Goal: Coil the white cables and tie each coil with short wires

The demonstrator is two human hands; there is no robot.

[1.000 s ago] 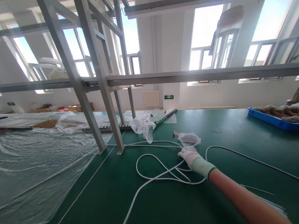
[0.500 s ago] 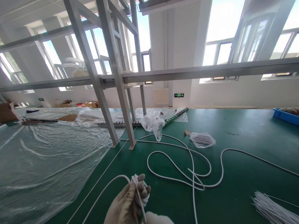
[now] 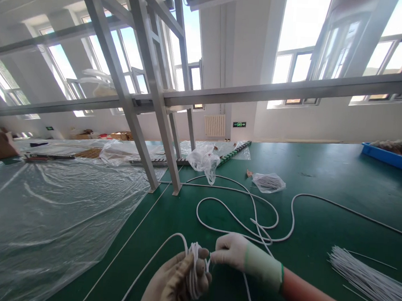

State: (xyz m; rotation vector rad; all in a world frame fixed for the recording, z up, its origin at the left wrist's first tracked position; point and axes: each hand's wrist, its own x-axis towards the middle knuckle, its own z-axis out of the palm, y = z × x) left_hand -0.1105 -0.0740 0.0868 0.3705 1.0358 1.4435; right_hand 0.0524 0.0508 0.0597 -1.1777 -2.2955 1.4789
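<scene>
In the head view, my gloved left hand (image 3: 174, 280) is closed around a small coil of white cord (image 3: 192, 270) at the bottom centre. One end of that cord arcs off to the left and down out of view. My right hand (image 3: 230, 252), in a white glove with a green-edged cuff, is beside the coil on its right. Its fingers are pinched on a strand of the cord at the coil's edge. A long loose run of the cord (image 3: 218, 200) lies in loops on the green tabletop (image 3: 303, 265) beyond my hands.
A bundle of thin white strips (image 3: 366, 281) lies at the right. Farther back are a small plastic bag of strips (image 3: 269, 183), crumpled clear plastic (image 3: 203, 159) and a blue tray (image 3: 391, 157). Metal frame posts (image 3: 167, 144) stand on the table. Plastic sheeting (image 3: 64, 215) covers the left.
My right hand has moved up from below the coil to its right side, bringing the strand around. The coil in my left hand has shifted slightly right.
</scene>
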